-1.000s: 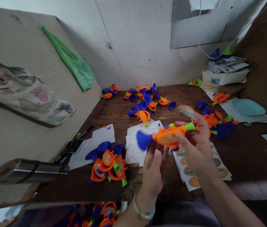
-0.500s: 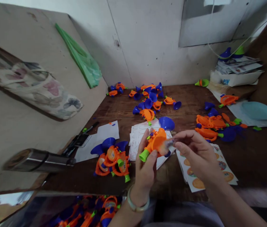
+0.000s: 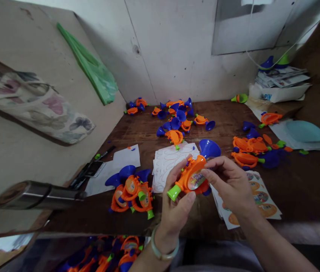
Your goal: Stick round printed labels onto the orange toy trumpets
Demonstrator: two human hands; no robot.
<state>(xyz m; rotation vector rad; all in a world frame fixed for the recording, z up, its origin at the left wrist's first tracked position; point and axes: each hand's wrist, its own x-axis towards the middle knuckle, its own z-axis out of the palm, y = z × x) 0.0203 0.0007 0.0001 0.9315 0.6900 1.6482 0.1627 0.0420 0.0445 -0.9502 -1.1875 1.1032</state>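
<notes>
My left hand (image 3: 175, 206) is closed round a toy trumpet (image 3: 189, 170) with an orange body, a lime-green mouthpiece and a blue bell that points away from me. On the orange flat side lies a shiny oval sticker (image 3: 196, 180) with coloured print. The thumb and fingers of my right hand (image 3: 230, 185) are pinched at the sticker's right edge, close to the bell. Below that hand lies a stack of sticker sheets (image 3: 264, 202) with orange ovals. Left of my left hand, several stickered toy trumpets (image 3: 133, 190) are heaped together.
Used backing sheets (image 3: 162, 162) lie behind my hands. More trumpets (image 3: 177, 121) cover the back of the brown table, and others (image 3: 246, 151) lie at the right. A steel flask (image 3: 39, 194) rests at the left. Below the front edge is a pile of trumpets (image 3: 103, 257).
My right hand has brought the sticker, earlier held just off the trumpet, onto its orange side. The trumpet has turned slightly, showing more of the blue bell. The view has shifted a little.
</notes>
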